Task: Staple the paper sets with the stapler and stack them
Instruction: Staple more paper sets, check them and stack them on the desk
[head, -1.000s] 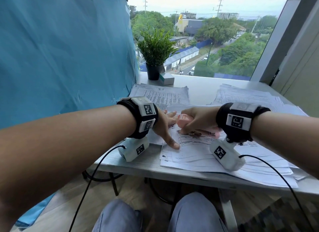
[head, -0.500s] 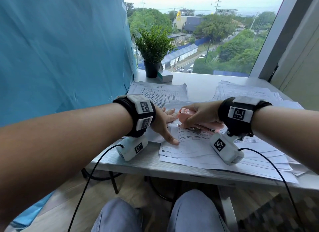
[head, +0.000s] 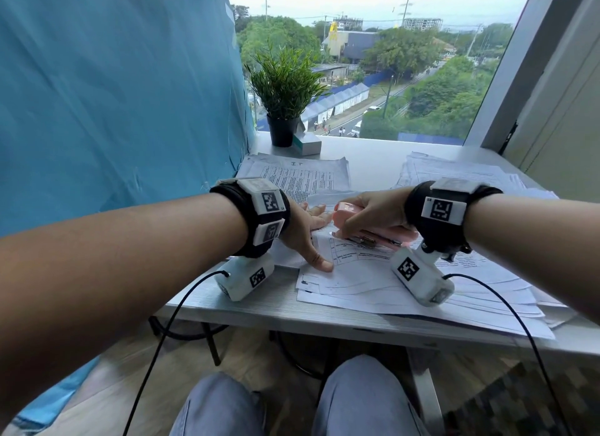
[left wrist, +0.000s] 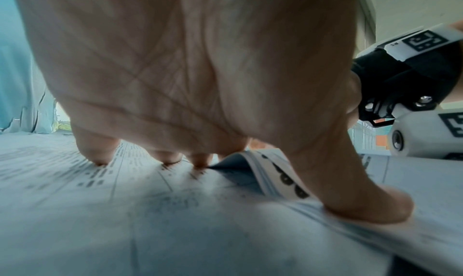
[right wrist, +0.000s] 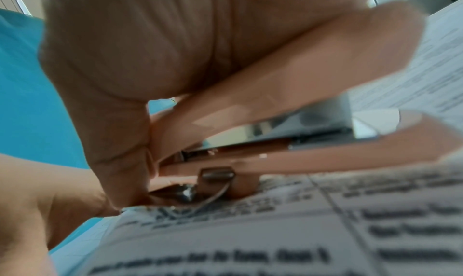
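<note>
Little changed over the last second: right hand (head: 376,213) still wrapped round pink stapler (head: 352,223), nose still at top-left corner of the paper set (head: 360,270) on the table (head: 259,309), no real shift. Left hand (head: 303,232) still spread flat, thumb and fingertips (left wrist: 100,157) pressing sheets down. Staple probably going in or just done; stacking onto left pile (head: 298,176) not yet started.
</note>
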